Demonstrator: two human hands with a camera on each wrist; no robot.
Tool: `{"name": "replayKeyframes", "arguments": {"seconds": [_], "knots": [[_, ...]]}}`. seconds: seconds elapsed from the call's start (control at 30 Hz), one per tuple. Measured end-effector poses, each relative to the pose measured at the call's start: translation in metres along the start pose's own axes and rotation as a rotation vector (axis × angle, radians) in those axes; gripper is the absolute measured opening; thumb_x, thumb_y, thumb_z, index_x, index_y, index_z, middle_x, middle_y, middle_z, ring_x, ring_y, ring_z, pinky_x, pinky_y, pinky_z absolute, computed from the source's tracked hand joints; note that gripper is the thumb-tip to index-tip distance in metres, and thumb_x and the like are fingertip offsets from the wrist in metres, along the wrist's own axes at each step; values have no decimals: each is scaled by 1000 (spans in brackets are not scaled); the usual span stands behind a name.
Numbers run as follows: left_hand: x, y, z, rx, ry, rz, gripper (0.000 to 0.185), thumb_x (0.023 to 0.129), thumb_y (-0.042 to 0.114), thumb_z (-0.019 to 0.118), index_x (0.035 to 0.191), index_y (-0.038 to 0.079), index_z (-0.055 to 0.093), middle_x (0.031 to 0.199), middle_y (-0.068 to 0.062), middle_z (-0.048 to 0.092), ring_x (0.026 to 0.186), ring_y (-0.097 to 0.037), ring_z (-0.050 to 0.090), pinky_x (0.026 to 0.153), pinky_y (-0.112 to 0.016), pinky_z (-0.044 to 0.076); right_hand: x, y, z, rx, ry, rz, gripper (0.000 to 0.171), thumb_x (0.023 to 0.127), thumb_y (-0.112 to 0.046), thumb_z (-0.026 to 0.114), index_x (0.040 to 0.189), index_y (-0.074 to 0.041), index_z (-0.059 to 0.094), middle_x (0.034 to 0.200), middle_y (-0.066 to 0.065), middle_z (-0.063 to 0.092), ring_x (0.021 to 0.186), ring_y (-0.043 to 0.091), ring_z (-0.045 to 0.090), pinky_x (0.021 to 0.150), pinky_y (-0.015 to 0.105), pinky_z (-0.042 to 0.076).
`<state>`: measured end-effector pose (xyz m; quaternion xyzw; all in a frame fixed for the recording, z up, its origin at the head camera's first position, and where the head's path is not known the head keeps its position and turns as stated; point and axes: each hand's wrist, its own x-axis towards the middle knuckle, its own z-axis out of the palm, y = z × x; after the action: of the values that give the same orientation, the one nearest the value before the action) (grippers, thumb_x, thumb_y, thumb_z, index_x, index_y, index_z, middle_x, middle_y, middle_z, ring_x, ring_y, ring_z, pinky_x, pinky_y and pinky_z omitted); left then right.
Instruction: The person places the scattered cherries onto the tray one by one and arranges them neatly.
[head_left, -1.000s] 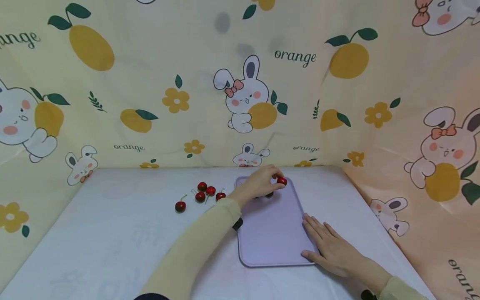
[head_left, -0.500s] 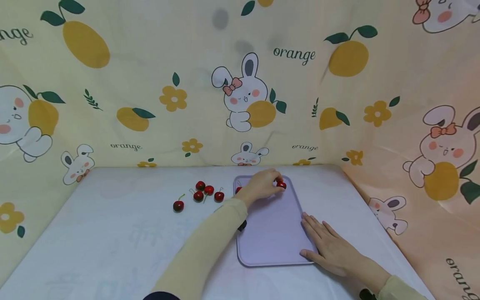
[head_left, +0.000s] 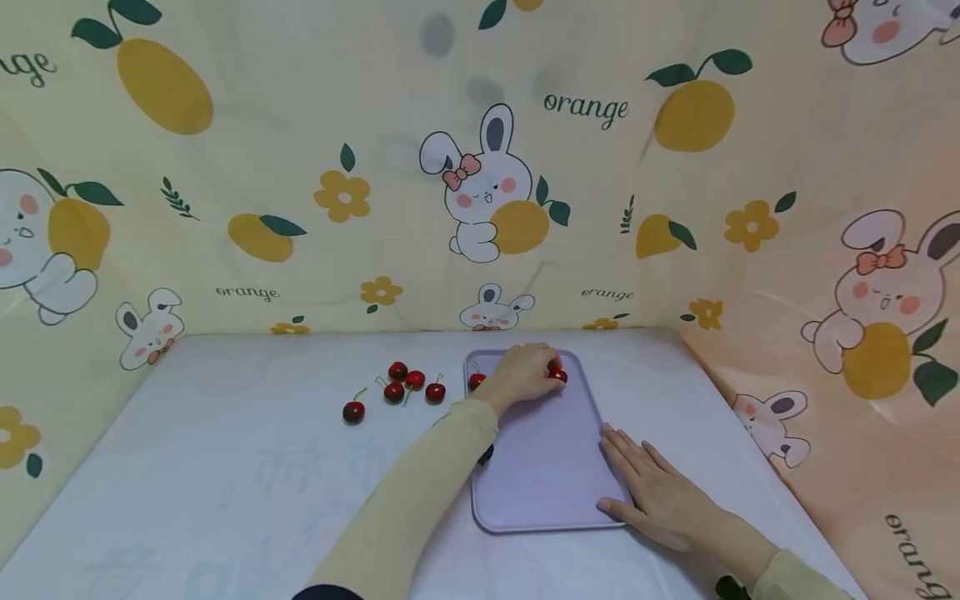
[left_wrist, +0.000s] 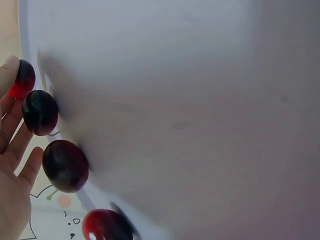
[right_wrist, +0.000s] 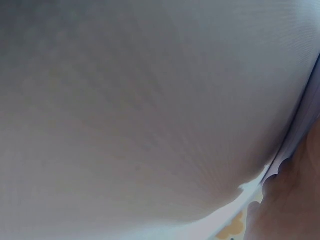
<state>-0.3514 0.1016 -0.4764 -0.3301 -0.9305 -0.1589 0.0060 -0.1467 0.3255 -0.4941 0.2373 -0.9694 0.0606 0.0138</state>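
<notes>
A dark red cherry [head_left: 557,377] is pinched between the thumb and fingers of my left hand [head_left: 522,373], low over the far right part of the lilac tray [head_left: 547,467]. In the left wrist view the held cherry [left_wrist: 25,79] is at the end of a row, with a dark cherry [left_wrist: 40,113], a larger-looking cherry [left_wrist: 65,166] and a red cherry [left_wrist: 107,224] along the tray's far side. One cherry [head_left: 477,380] shows at the tray's far left corner in the head view; my hand hides the others. My right hand [head_left: 663,500] lies with straight fingers against the tray's right edge.
Left of the tray, several cherries lie on the white tabletop [head_left: 247,467], among them a stemmed cherry [head_left: 354,412] set apart and another cherry [head_left: 435,390] closer to the tray. A patterned cloth [head_left: 360,108] stands behind the table and along its sides.
My left hand has come slightly toward me and down with its cherry. The cherry in the tray's far left corner has come into view. My right hand keeps its place.
</notes>
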Motion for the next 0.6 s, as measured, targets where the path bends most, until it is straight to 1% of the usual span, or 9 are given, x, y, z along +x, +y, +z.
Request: {"name": "replayKeyframes", "arguments": {"seconds": [0.1,0.2,0.27,0.37,0.5,0.6], "knots": [[-1,1,-1,3,-10,-11,36,95,46,75,122,22,72,112,8,69,99,-11,62,98,-35,49,0,-1,-1,-9,-3,5,86,102,-62,52,161,-2,33,171,13,25,155,35,29,126,48,20],[-3,0,-2,5,-18,-19,36,96,46,74,122,22,72,111,8,69,100,-11,62,97,-35,49,1,-2,-2,-19,2,-4,85,102,-61,54,160,-2,35,170,13,26,154,35,30,121,56,28],[-4,-1,-2,0,-22,-22,36,96,46,74,122,22,72,111,7,69,99,-11,62,97,-35,48,1,-2,-1,-25,12,-17,85,102,-60,55,159,-1,36,169,14,28,153,36,32,118,58,31],[-5,-2,-2,-11,-27,-21,36,96,46,74,121,21,72,110,7,69,98,-10,62,96,-35,48,1,-2,-1,-37,30,-28,84,101,-59,56,159,-1,37,168,15,30,152,36,34,117,59,32],[-5,-2,-2,-12,-27,-17,36,96,46,74,121,21,72,109,7,70,98,-10,62,95,-35,48,1,0,1,-39,46,-24,84,101,-60,55,159,-1,37,168,15,30,152,37,34,122,52,27],[-4,-2,-2,-6,-27,-14,35,96,46,74,121,21,72,109,8,70,98,-10,63,95,-35,48,0,0,2,-37,54,-27,84,101,-60,55,159,-1,37,168,15,30,152,37,34,124,49,25]]}}
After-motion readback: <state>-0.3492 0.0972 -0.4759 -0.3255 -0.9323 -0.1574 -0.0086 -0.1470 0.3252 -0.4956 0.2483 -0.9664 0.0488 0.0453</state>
